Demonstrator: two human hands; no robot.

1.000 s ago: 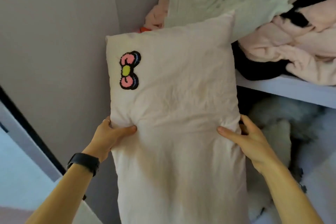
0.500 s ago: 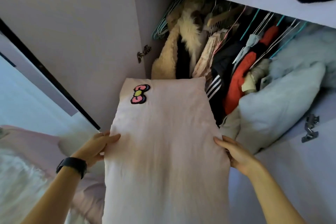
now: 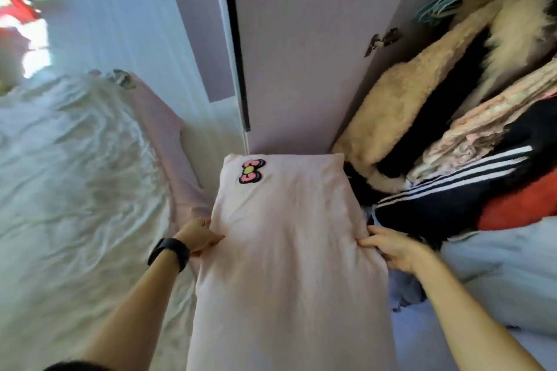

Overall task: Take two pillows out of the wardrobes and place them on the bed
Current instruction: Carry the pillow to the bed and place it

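Note:
A pale pink pillow [image 3: 286, 250] with a pink bow patch near its far left corner hangs lengthwise in front of me, clear of the wardrobe. My left hand [image 3: 197, 235], a black band on its wrist, grips the pillow's left edge. My right hand [image 3: 391, 245] grips the right edge at about the same height. The bed [image 3: 75, 190], covered with a rumpled white sheet and a pink border, lies to the left. The open wardrobe [image 3: 452, 129] is on the right. I see no second pillow.
The wardrobe door [image 3: 301, 54] stands open straight ahead, its hinge showing. Hanging clothes fill the wardrobe: a beige fleece coat [image 3: 398, 99], a striped dark jacket, a red garment. A light blue padded item [image 3: 497, 274] bulges out low on the right. White floor runs between bed and wardrobe.
The pillow has come down from the upper shelf and out of the wardrobe. My view has swung left and down, so the bed now shows. Both hands keep their grip.

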